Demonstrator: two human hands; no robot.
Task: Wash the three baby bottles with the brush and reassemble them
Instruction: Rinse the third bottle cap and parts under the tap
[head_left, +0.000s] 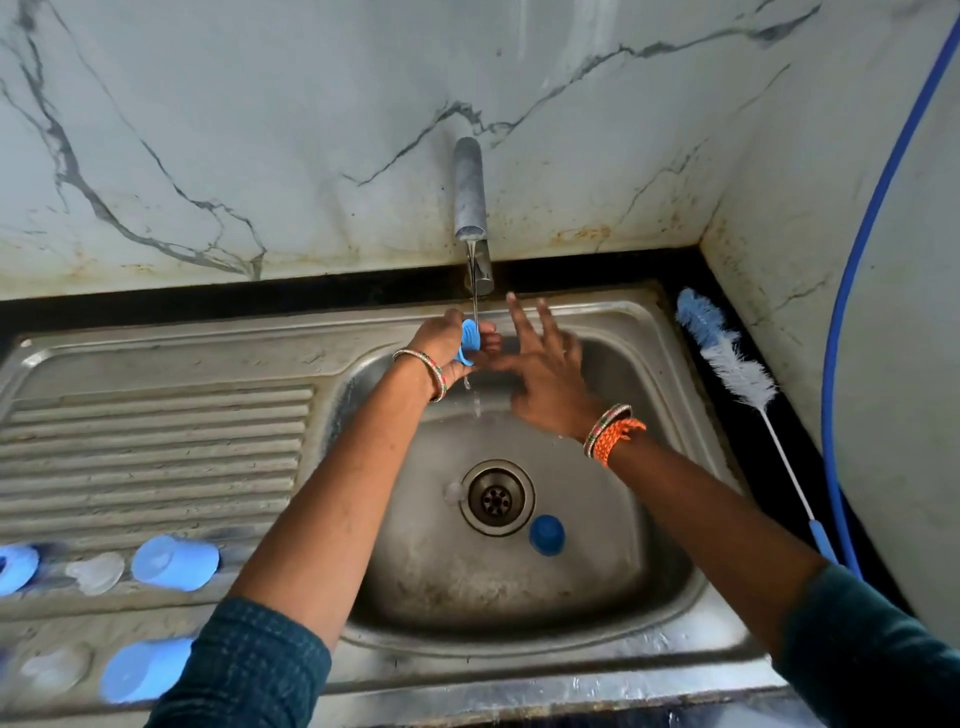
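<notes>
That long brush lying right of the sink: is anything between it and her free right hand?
Nothing visible blocks it. The right hand hangs open over the basin, and the brush lies uncovered on the dark counter, beyond the sink's right rim.

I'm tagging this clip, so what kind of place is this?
Most likely a home kitchen sink area: a steel sink with a ribbed drainboard, a running tap on a marble-patterned wall, and a bottle brush on the dark counter.

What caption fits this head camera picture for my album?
Left hand rinses a blue bottle ring under the running tap; right hand open beside it.
</notes>
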